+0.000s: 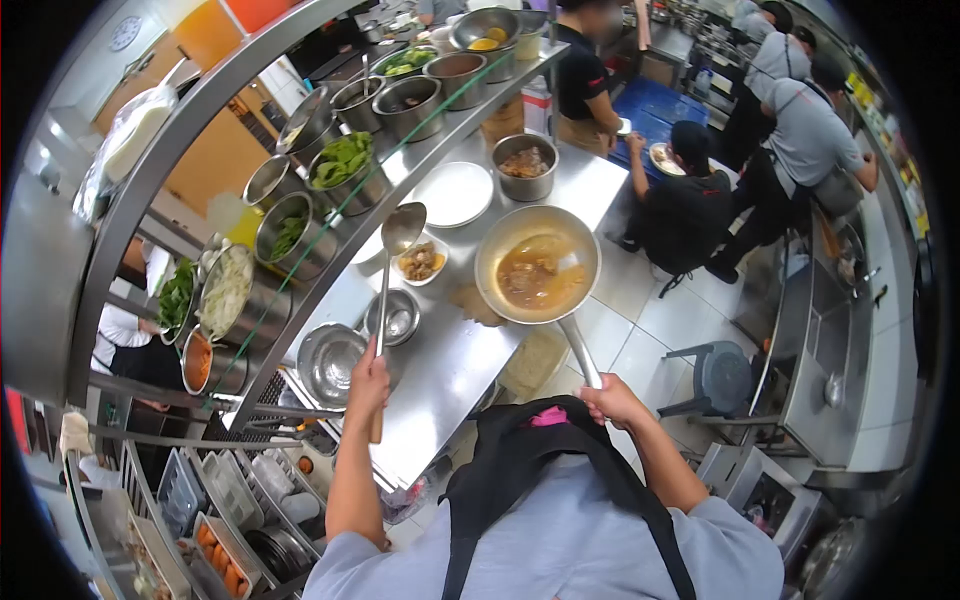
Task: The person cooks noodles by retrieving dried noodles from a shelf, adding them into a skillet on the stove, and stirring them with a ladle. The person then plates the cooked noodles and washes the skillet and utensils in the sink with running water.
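My left hand [369, 385] is closed round the handle of a ladle [403, 228], whose bowl is raised over the steel counter [460, 352]. In my right hand [613, 400] is the handle of a frying pan [483, 275], held out at the counter's right edge. Brown sauce [540, 278] with a few pieces in it covers part of the pan's bottom. Just beyond the ladle sits a small white bowl of food [422, 262]. Two steel bowls, a large one [332, 362] and a smaller one [398, 318], stand near my left hand.
White plates [453, 195] and a steel pot of food [525, 168] stand farther back. A shelf frame [440, 150] with several steel pots of greens runs along the left. To the right are co-workers [685, 205] and a grey plastic stool [712, 375].
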The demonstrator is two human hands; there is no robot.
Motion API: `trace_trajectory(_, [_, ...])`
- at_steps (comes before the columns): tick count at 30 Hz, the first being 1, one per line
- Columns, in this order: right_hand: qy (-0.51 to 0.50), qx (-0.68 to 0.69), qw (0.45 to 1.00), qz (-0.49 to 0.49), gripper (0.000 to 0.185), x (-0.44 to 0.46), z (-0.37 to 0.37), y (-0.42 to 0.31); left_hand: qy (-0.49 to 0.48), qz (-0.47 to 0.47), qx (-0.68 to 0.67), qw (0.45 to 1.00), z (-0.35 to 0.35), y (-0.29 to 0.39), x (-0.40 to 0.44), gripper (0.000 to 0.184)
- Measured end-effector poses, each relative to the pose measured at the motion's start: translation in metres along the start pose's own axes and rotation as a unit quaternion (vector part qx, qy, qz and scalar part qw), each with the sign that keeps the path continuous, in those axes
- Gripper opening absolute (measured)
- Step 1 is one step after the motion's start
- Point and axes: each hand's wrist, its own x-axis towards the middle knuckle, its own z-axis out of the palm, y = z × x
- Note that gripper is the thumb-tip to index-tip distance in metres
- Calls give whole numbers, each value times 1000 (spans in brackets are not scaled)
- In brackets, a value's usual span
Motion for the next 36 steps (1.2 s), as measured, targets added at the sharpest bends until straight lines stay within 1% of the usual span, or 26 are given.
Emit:
trace_trajectory(1, [-9, -9, 1000, -1, 21, 1, 2, -4, -26, -12, -62, 998, -5, 15, -12, 52])
trace_trajectory(2, [-21, -20, 1000, 0, 20, 2, 5, -5, -33, -24, -81, 996, -7, 29, -24, 49])
trace_trajectory(3, [-27, -9, 999, 16, 20, -7, 0, 6, -34, -41, -69, 996, -1, 39, -43, 49])
trace_trajectory(5, [-50, -27, 998, 5, 20, -1, -1, 3, -111, 4, 46, 993, 4, 51, -41, 49])
trace_trajectory(6, [-55, -31, 998, 1, 20, 5, 0, -1, -68, 61, 166, 982, 15, 50, -31, 51])
trace_trajectory(7, [-72, -30, 997, 4, 21, 8, 0, -1, -64, 58, 166, 982, 25, 45, -23, 51])
trace_trajectory(8, [-88, -30, 996, 7, 21, 8, -1, -2, -26, 203, 254, 945, 36, 40, -15, 51])
trace_trajectory(9, [-89, -32, 996, 8, 21, 7, -1, -3, 11, 342, 335, 878, 45, 43, -14, 51])
trace_trajectory(12, [-100, -42, 994, -3, 22, 3, 0, -9, -16, 331, 363, 870, 55, 51, -21, 50])
trace_trajectory(13, [-94, -48, 994, 0, 22, -1, 1, -14, -17, 331, 366, 869, 49, 58, -28, 50])
trace_trajectory(15, [-87, -49, 995, 3, 21, -2, -4, -15, -52, 273, 481, 831, 30, 67, -47, 52])
trace_trajectory(16, [-89, -45, 995, 3, 21, -2, -11, -13, -56, 276, 483, 829, 17, 64, -50, 52])
trace_trajectory(18, [-86, -32, 996, 5, 23, -10, -17, -15, -75, 242, 510, 822, -6, 65, -49, 55])
trace_trajectory(19, [-81, -25, 996, 5, 23, -11, -20, -11, -81, 247, 513, 818, -3, 67, -46, 55])
trace_trajectory(21, [-72, -46, 996, -8, 23, -11, -24, -6, -20, 306, 440, 844, 4, 69, -42, 55])
trace_trajectory(22, [-74, -46, 996, -9, 23, -11, -22, -5, -9, 318, 406, 856, 15, 69, -33, 54])
trace_trajectory(26, [-56, -28, 998, -15, 24, -12, -20, -10, -24, 321, 395, 861, 35, 70, -26, 54])
trace_trajectory(28, [-46, -13, 999, -13, 24, -15, -22, -12, -69, 274, 442, 852, 23, 78, -44, 53])
trace_trajectory(31, [-30, -27, 999, -27, 24, -17, -28, -6, -62, 283, 435, 852, 12, 77, -40, 54])
trace_trajectory(33, [-14, -40, 999, -24, 22, -20, -27, -9, -61, 285, 439, 850, 24, 86, -26, 53])
trace_trajectory(35, [4, -57, 998, -24, 20, -21, -23, -15, -34, 259, 438, 860, 46, 107, -18, 51])
trace_trajectory(36, [16, -61, 998, -28, 20, -20, -22, -18, -55, 242, 452, 857, 53, 121, -19, 50])
